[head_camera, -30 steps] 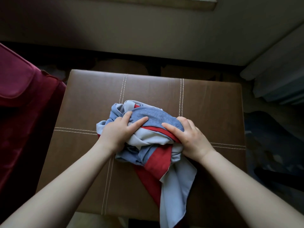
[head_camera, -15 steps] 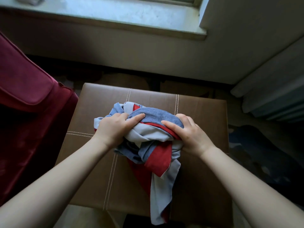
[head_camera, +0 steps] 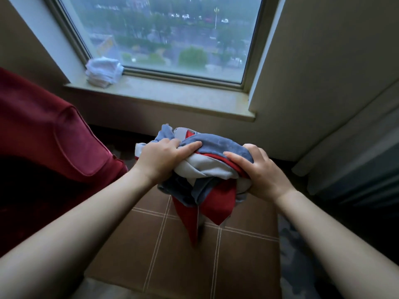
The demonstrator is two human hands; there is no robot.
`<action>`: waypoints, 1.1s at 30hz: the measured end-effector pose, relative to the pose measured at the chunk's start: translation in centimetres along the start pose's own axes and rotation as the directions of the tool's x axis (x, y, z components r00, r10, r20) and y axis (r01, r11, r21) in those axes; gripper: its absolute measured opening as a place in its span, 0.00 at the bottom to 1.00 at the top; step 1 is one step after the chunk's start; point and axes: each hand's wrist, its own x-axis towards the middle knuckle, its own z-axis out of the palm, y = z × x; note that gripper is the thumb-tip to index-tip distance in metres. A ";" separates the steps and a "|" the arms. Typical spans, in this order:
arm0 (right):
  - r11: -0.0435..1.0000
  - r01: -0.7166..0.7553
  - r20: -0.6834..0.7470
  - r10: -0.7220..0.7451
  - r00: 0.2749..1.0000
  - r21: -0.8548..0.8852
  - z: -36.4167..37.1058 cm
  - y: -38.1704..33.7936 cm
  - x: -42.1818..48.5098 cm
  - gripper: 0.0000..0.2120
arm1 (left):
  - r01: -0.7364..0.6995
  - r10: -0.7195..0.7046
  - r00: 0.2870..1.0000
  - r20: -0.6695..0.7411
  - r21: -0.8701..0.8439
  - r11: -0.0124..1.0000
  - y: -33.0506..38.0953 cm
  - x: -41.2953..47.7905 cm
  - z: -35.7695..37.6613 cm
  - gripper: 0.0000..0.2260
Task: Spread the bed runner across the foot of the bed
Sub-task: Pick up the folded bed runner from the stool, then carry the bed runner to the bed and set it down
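Both hands, left (head_camera: 160, 160) and right (head_camera: 258, 172), clench the bunched runner (head_camera: 207, 169) above the ottoman (head_camera: 172, 255).

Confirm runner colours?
Blue, light grey and red panels on the runner, bunched between the left hand and right hand. Head view only.

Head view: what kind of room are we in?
Probably a high-floor hotel or bedroom sitting corner: a window overlooking streets, a red armchair, a brown ottoman, folded towels on the sill. No bed visible.

soft matt cloth bed runner (head_camera: 207, 169); smooth brown leather ottoman (head_camera: 177, 255) with white stitching; plush red velvet armchair (head_camera: 54, 137).
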 end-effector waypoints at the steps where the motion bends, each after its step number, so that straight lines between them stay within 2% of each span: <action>1: 1.000 0.004 -0.012 -0.005 1.000 -0.010 -1.5 -0.1 0.5 0.36 | -0.001 0.001 1.000 -0.019 0.019 1.000 -0.1 0.6 -1.4 0.24; 17: 0.963 0.082 -0.180 -0.131 0.975 -0.257 -24.7 -4.0 7.6 0.36 | 0.024 0.023 0.976 -0.217 0.215 0.976 -2.4 7.6 -24.7 0.29; 23: 0.956 0.079 -0.261 -0.156 0.953 -0.284 -30.1 -6.8 8.3 0.34 | -0.006 0.093 0.959 -0.268 0.311 0.951 -3.0 7.9 -31.5 0.30; 33: 0.938 0.063 -0.336 -0.184 0.924 -0.340 -36.6 -12.0 8.7 0.33 | -0.006 0.145 0.931 -0.334 0.385 0.923 -3.9 6.4 -40.3 0.27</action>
